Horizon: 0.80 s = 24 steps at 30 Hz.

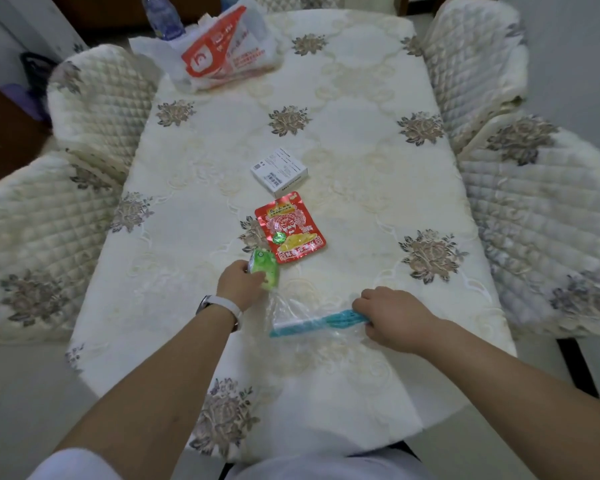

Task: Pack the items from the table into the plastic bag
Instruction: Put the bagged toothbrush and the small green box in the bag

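Pinched in the right hand [392, 318] is the right end of the blue zip strip [312, 323] of the clear plastic bag [291, 311], which lies flat on the table [361, 168] close to its near edge. The strip runs left to right, so the mouth appears to face the person, with the bag's body stretching away from it. The left hand [239, 280], a pale band [222, 306] on its wrist, grasps a green packet [265, 270] just off the bag's far-left corner, touching or nearly touching the film. Judged from this, the packet sits at the closed end and would have to come round to the strip, or the mouth be lifted towards it. Just beyond, towards the table's middle, a red packet [291, 230] shows a painted mask face and Chinese print too small to read. A white box [279, 171] beyond it carries barcode labels and illegible fine print. The left hand is nearer both. At the far-left corner a red-and-white shopping bag [222, 50] shows a white logo, unreadable, beside a water bottle [163, 19]
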Each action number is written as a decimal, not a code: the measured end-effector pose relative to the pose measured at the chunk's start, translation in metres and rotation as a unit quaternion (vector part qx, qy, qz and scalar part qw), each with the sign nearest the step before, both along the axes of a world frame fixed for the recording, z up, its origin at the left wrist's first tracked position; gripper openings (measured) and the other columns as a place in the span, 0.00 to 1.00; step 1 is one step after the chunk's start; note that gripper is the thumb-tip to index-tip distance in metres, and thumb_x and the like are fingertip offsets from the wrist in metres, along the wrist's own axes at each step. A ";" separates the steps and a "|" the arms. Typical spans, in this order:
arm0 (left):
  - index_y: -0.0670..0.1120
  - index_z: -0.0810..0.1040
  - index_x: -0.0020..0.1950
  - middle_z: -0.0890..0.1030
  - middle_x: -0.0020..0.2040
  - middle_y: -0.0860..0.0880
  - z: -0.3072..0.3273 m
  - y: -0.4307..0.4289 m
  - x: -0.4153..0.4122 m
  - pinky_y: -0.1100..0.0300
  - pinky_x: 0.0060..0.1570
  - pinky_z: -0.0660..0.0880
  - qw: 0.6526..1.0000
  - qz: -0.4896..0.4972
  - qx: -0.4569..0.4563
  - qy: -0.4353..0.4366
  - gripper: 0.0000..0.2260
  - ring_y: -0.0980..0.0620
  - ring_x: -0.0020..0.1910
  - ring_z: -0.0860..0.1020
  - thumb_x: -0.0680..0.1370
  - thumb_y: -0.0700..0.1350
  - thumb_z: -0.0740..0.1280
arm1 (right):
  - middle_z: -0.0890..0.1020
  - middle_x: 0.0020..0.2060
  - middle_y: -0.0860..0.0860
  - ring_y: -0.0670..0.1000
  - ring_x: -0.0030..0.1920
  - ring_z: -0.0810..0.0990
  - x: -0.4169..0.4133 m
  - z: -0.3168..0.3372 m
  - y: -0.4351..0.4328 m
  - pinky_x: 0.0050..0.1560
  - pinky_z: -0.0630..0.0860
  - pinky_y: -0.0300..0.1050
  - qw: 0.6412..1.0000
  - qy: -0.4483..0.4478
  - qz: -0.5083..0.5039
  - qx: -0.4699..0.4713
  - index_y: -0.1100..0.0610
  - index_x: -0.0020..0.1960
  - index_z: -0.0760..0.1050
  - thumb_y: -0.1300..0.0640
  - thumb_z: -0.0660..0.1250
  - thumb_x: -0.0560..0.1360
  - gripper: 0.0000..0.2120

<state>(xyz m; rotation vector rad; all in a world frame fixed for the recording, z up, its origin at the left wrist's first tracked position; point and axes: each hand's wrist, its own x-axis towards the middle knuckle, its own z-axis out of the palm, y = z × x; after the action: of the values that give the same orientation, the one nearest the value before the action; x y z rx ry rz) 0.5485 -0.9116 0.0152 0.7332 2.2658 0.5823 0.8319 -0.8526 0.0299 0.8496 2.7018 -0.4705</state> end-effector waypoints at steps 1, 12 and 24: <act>0.43 0.78 0.47 0.81 0.43 0.44 0.003 -0.003 0.000 0.54 0.42 0.73 1.000 0.007 0.009 0.004 0.04 0.44 0.43 0.78 0.75 0.43 0.68 | 0.75 0.49 0.51 0.55 0.50 0.75 0.001 0.000 -0.002 0.40 0.67 0.47 1.000 0.005 -0.003 -0.003 0.53 0.55 0.74 0.56 0.60 0.74 0.11; 0.44 0.78 0.48 0.79 0.40 0.47 0.058 -0.088 -0.042 0.58 0.36 0.70 0.951 0.231 0.206 -0.012 0.03 0.50 0.37 0.74 0.77 0.43 0.68 | 0.74 0.44 0.46 0.50 0.46 0.75 -0.056 0.014 -0.027 0.39 0.70 0.44 0.995 0.068 -0.042 -0.056 0.50 0.51 0.73 0.51 0.62 0.74 0.07; 0.43 0.78 0.46 0.80 0.38 0.49 0.076 -0.254 -0.170 0.59 0.34 0.71 0.894 0.343 0.287 -0.026 0.02 0.52 0.36 0.76 0.78 0.41 0.68 | 0.76 0.38 0.46 0.46 0.37 0.75 -0.218 0.038 -0.113 0.37 0.76 0.48 0.986 0.087 -0.128 -0.056 0.50 0.47 0.76 0.50 0.65 0.74 0.05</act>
<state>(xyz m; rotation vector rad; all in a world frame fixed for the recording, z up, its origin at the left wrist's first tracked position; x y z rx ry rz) 0.3781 -1.1658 0.0912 0.1266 2.2802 1.6290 0.6137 -0.9653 0.0676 1.1811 2.6979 -0.7771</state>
